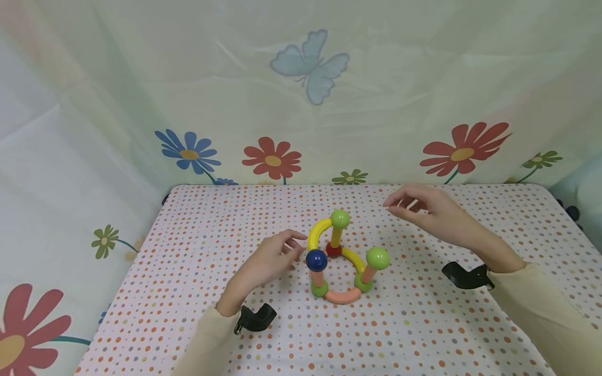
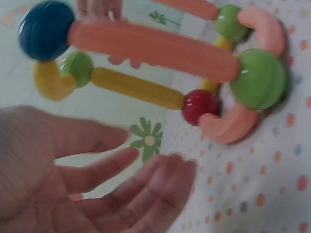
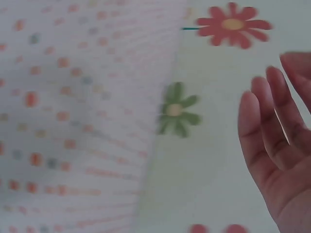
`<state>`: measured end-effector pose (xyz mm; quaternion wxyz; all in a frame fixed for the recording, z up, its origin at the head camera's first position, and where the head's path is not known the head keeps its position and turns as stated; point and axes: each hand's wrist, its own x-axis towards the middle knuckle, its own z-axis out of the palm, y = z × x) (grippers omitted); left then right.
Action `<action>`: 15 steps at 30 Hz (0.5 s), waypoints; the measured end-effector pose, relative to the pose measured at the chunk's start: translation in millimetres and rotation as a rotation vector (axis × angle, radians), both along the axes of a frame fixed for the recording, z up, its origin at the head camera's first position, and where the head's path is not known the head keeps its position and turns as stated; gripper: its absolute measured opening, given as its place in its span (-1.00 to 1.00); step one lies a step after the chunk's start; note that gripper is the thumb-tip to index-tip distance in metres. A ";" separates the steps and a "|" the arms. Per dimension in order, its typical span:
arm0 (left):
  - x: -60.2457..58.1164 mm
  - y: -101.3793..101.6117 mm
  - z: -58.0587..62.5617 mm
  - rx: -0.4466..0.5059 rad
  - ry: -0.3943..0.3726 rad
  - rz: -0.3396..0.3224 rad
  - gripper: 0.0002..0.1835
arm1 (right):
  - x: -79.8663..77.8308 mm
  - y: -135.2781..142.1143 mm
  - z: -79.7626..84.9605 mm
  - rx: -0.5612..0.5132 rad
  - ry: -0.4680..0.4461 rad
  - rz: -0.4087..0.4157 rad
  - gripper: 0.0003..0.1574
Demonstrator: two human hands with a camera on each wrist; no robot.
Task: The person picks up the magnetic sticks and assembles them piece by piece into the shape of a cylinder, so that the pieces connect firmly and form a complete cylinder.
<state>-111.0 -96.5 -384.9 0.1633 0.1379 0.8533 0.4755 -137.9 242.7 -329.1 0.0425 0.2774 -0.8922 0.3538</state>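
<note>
A toy frame of balls and rods stands on the spotted table cover. Its base joins a red ball [image 1: 333, 250] and two green balls through a yellow curved rod [image 1: 354, 259] and salmon curved rods [image 1: 343, 297]. Three upright rods rise from it, topped by a blue ball [image 1: 316, 260] and two green balls [image 1: 378, 258]. Up top, a yellow curved rod [image 1: 317, 233] links the blue ball to the rear green one. My left hand [image 1: 270, 260] hovers just left of the frame, loosely bent and holding nothing. Raised to the right, my right hand [image 1: 435, 211] is likewise without anything, fingers relaxed.
The dotted table cover [image 1: 226, 219] spreads around the toy. Behind it hangs a pale curtain [image 1: 400, 94] printed with flowers and a butterfly, which also runs along the left side. A black wrist device [image 1: 256, 317] sits on each wrist.
</note>
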 end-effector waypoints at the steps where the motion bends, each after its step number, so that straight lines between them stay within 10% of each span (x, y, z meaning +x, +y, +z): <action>1: 3.9 0.1 -3.5 -0.043 0.016 -0.015 -0.64 | -1.6 1.3 -10.0 0.020 -0.048 0.012 -0.81; 15: 50.2 26.3 -34.8 -0.207 0.045 -0.054 -0.26 | -16.6 -56.4 -89.5 -0.080 -0.442 0.256 -0.46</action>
